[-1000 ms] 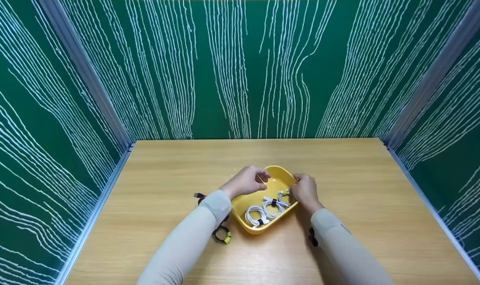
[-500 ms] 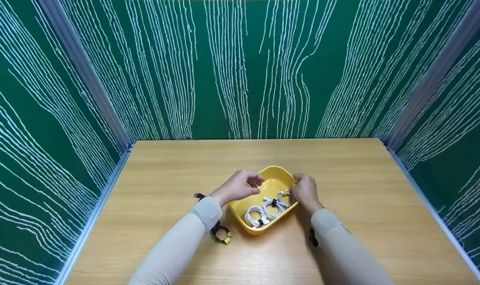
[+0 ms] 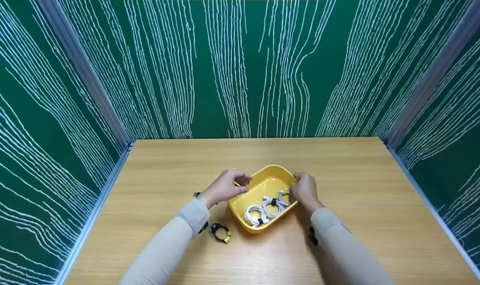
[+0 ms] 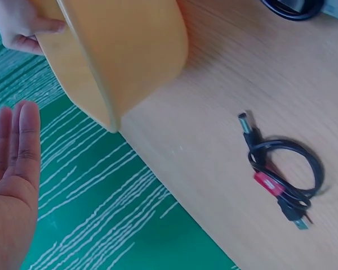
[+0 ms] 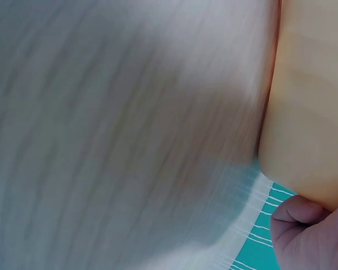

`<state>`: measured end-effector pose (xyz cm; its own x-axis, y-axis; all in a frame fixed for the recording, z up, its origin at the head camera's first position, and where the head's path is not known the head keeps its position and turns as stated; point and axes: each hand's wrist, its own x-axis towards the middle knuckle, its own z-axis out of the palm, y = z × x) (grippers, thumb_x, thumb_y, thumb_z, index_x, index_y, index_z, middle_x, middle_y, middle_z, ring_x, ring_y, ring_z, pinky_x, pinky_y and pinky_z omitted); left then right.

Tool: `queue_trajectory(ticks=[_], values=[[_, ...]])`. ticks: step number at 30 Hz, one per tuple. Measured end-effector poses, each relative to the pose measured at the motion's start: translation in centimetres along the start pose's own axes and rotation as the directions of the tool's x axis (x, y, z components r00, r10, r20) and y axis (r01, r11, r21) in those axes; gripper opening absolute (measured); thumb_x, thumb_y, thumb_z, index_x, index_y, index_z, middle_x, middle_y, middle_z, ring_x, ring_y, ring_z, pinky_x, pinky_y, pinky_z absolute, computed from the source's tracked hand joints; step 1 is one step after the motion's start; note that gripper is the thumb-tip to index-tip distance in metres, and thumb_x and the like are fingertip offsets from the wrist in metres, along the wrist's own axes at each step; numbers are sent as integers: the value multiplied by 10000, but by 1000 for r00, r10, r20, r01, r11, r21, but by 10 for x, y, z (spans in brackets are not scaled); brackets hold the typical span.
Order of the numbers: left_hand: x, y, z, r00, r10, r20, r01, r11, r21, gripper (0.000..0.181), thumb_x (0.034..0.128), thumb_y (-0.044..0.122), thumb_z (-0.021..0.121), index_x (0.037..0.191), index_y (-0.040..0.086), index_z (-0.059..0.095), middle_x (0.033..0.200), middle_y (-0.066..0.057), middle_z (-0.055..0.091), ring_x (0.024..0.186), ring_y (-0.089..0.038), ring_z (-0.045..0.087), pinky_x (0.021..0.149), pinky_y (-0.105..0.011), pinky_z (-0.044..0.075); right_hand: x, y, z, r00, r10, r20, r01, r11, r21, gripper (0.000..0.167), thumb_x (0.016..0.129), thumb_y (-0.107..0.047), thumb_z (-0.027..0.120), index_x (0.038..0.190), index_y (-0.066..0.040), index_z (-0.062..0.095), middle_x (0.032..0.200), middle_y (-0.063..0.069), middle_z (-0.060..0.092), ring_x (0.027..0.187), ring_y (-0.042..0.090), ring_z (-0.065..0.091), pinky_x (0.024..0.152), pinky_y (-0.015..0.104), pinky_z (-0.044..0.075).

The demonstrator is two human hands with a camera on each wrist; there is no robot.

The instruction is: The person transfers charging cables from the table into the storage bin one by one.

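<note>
In the head view a yellow bin (image 3: 245,201) stands at an angle on the table, with coiled white cables (image 3: 257,215) along its near side. My right hand (image 3: 305,191) grips the bin's right rim; in the right wrist view that hand (image 5: 315,233) shows at the bin's edge (image 5: 310,112). My left hand (image 3: 226,185) is at the bin's left side with relaxed fingers and holds nothing. The left wrist view shows this hand (image 4: 14,169) with straight fingers, apart from the bin (image 4: 135,50). A black cable with a red band (image 4: 268,183) lies coiled on the table.
Another black coil with a yellow tie (image 3: 221,233) lies on the table (image 3: 263,261), left of the bin's near end. Something dark (image 3: 313,236) shows beside the right sleeve. Green walls with white lines (image 3: 259,79) stand behind and at both sides.
My left hand has drawn back to the left, from over the bin to its left edge, uncovering more of the inside. The right hand and the bin have stayed in place.
</note>
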<state>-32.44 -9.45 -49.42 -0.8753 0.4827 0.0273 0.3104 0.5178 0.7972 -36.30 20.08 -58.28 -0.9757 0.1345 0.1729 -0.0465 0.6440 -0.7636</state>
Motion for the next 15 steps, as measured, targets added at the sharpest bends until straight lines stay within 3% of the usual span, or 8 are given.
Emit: queue_trajectory(ticks=[10, 15], values=[[-15, -9, -15, 999, -24, -20, 24, 1000, -9, 299, 1006, 53, 737, 1305, 57, 747, 1288, -203, 749, 1142, -274, 716, 1033, -447, 603, 0, -1, 0, 1000, -10, -3, 10, 1000, 3, 439, 736, 120, 523, 1010, -9, 841, 868, 153, 764, 771, 296, 628, 627, 276, 450], [-21, -17, -22, 998, -40, -40, 40, 999, -6, 296, 997, 46, 747, 1294, 57, 751, 1265, -179, 760, 1130, -268, 723, 1016, -432, 614, 1, 0, 0, 1000, -12, -4, 12, 1000, 11, 387, 730, 124, 513, 932, 2, 819, 836, 139, 733, 761, 289, 602, 626, 282, 439]])
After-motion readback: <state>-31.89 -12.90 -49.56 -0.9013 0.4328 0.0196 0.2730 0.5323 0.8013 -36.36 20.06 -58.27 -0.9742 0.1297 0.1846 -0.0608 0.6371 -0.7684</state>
